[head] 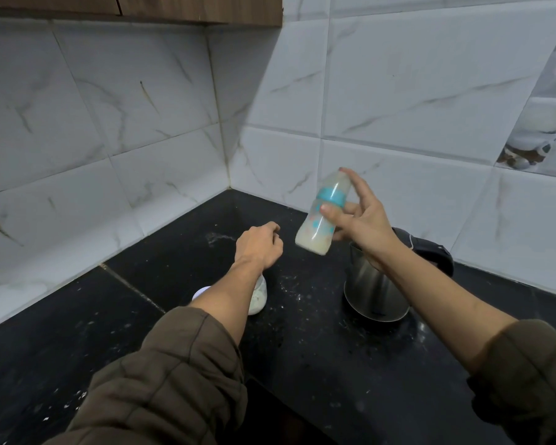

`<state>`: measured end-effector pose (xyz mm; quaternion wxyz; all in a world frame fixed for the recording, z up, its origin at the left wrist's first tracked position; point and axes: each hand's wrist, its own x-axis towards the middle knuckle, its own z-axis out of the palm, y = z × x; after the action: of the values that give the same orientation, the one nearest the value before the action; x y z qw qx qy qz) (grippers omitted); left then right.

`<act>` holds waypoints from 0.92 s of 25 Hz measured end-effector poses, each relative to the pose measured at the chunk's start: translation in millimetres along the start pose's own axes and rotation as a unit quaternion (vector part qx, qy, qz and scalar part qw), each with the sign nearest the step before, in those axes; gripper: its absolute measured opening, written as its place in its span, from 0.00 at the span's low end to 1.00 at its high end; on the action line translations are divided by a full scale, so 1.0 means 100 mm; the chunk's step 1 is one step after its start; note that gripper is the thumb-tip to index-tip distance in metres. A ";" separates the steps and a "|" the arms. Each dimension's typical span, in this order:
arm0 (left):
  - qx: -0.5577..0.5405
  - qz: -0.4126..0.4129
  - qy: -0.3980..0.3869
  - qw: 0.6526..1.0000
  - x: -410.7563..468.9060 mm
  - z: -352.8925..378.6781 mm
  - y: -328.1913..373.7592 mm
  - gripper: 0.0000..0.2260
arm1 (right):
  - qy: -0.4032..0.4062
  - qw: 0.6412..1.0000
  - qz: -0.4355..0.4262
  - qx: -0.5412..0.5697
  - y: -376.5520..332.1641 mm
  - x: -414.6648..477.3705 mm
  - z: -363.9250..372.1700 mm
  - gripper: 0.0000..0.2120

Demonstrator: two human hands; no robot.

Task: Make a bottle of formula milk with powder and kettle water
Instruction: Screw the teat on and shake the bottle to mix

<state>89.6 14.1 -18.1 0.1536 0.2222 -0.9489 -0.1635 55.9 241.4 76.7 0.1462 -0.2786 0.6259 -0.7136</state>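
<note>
My right hand (361,220) holds a baby bottle (318,231) in the air above the counter, tilted with its cap end up and to the right. The bottle has a teal collar and a clear cap, and pale milky liquid fills its lower part. My forefinger rests on top of the cap and my thumb presses the side. My left hand (260,245) hovers over the counter to the left of the bottle, fingers curled, with nothing in it. A steel kettle (374,292) with a black handle stands under my right wrist. A clear powder jar (260,297) sits under my left forearm, partly hidden.
The black stone counter (302,348) is speckled with spilled white powder. A white lid (201,293) lies beside the jar. Tiled walls meet in a corner behind, and a wooden cabinet (142,8) hangs above at the left.
</note>
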 end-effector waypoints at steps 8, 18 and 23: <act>0.001 0.010 -0.003 1.000 -0.03 -0.01 0.05 0.16 | -0.020 1.000 0.008 0.000 -0.01 -0.03 0.07 0.39; 0.002 0.010 -0.007 1.000 -0.02 -0.02 0.01 0.16 | 0.050 0.997 0.015 0.064 0.07 -0.01 0.11 0.38; 0.003 0.009 -0.007 1.000 -0.01 -0.04 0.02 0.15 | 0.012 0.999 -0.003 0.038 0.01 -0.04 0.14 0.38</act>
<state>91.3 15.2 -13.9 0.1482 0.2129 -0.9522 -0.1610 67.1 232.0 75.4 0.1470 -0.2663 0.5990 -0.7407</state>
